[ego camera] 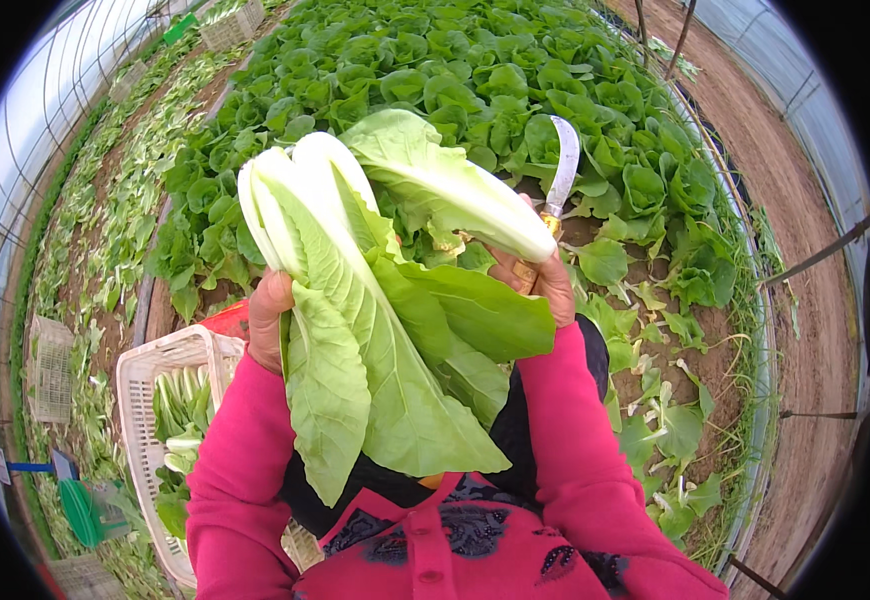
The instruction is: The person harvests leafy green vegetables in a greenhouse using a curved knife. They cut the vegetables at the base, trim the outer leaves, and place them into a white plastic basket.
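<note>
My left hand [268,316] grips a head of leafy green cabbage [345,300] by its side. Its pale base points up and away from me, and its broad leaves hang down towards my lap. In my right hand [544,281] is the handle of a hooked harvesting knife [565,161], its curved blade pointing up. The same hand also holds a single detached leaf [450,184], white stalk end at the palm. That leaf lies apart from the cabbage base. Part of the left fingers is hidden behind the cabbage.
A white plastic crate [129,420] with cut greens [180,420] stands at my left. Ahead grows a dense bed of leafy greens [465,67]. Cut leaves [675,442] litter the soil at right. More crates [51,367] and a green container [86,510] are farther left.
</note>
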`<state>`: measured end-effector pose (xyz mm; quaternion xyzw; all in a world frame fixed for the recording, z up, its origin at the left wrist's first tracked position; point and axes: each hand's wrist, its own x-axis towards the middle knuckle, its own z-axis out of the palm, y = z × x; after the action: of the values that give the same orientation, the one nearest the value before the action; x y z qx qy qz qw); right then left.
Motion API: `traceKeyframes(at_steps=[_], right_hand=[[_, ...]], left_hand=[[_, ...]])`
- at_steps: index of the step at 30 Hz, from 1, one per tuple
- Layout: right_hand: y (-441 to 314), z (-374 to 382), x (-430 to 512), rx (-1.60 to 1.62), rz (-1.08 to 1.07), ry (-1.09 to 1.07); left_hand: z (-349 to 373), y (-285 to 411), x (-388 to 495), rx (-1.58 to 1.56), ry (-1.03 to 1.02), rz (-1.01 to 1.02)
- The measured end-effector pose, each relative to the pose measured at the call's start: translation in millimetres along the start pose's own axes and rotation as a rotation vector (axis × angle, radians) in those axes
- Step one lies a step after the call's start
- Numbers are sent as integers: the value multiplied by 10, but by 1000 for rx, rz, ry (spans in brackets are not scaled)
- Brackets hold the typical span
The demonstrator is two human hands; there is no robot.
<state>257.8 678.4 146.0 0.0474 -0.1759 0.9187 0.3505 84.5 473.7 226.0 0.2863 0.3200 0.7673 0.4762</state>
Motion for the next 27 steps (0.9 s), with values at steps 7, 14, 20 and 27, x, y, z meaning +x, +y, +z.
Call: traceKeyframes(at_steps=[7, 14, 20, 27], right_hand=[[316, 581, -32, 56, -25, -164], [480, 759, -120, -420, -84, -253], [227, 871, 217, -822, -172, 6], [75, 1971, 385, -1019, 190, 242]], left_hand=[[-210, -310, -516, -446, 236, 60], [-215, -522, -822, -807, 136, -97], [-164, -363, -1146, -824, -96, -191], [-329, 239, -1462, -16, 77, 209]])
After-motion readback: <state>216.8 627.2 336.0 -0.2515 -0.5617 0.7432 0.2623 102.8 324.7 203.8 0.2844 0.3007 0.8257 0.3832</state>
